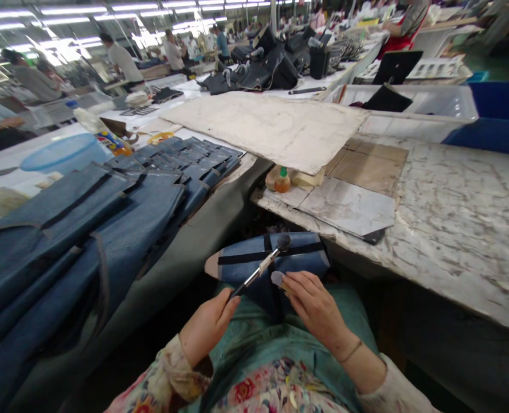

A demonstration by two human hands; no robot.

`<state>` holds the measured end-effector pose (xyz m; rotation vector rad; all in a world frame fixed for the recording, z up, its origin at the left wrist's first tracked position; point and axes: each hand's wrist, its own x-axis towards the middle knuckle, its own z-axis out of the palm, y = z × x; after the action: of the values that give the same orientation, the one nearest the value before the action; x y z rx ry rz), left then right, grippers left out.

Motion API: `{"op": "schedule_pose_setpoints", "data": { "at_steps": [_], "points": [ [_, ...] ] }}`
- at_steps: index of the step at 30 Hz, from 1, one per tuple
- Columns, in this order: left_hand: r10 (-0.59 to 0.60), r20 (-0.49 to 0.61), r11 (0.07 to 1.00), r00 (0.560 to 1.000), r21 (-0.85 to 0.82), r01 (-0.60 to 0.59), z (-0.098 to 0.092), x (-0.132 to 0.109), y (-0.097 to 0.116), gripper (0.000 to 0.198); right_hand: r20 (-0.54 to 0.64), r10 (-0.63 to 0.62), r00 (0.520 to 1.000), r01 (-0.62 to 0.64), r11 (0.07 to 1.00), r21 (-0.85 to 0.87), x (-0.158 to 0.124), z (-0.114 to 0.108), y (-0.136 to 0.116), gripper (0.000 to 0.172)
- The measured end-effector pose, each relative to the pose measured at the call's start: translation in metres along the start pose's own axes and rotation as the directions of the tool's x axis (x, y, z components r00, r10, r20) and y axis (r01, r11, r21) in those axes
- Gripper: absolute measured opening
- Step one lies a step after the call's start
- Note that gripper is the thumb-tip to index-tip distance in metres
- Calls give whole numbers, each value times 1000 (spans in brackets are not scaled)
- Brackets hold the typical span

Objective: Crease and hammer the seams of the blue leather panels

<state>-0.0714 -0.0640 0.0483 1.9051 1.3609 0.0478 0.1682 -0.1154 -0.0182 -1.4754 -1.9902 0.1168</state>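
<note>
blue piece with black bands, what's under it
A pale tip pokes out past the left end of the blue piece, and green cloth shows along its near side. Whatever lies beneath its middle is covered.

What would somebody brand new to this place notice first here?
Probably the silver-shafted tool with a dark round head, held in the left hand over a blue piece crossed by black bands at the lap. Next, perhaps, the overlapping dark blue panels with dark edging spread along the left. Straight ahead lies a big, flat cream sheet.
</note>
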Motion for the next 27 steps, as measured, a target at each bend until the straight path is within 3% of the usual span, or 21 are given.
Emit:
{"op": "schedule_pose_setpoints", "data": {
  "at_steps": [4, 9, 14, 18, 23, 27],
  "points": [
    [79, 2, 996, 997, -44, -78, -1, 7, 15, 34, -2, -12, 1000, 12, 1000, -1, 0, 1, 0, 32],
    [87, 41, 991, 995, 99, -91, 1, 20, 24, 32, -8, 5, 1000, -5, 1000, 1, 0, 2, 0, 32],
    [151, 20, 979, 988, 138, -152, 1, 26, 35, 33, -16, -8, 1000, 8, 1000, 11, -1, 3, 1, 32],
    [137, 57, 964, 989, 221, -147, 6, 28, 39, 33, -14, -4, 1000, 4, 1000, 9, -1, 4, 3, 31],
    [202, 8, 966, 979, 166, -200, 10, 33, 43, 35, -20, -12, 1000, 12, 1000, 20, -1, 4, 4, 32],
    [179, 39, 954, 983, 237, -183, 12, 35, 46, 34, -26, -5, 1000, 6, 1000, 16, 0, 4, 3, 30]
  ]
}}
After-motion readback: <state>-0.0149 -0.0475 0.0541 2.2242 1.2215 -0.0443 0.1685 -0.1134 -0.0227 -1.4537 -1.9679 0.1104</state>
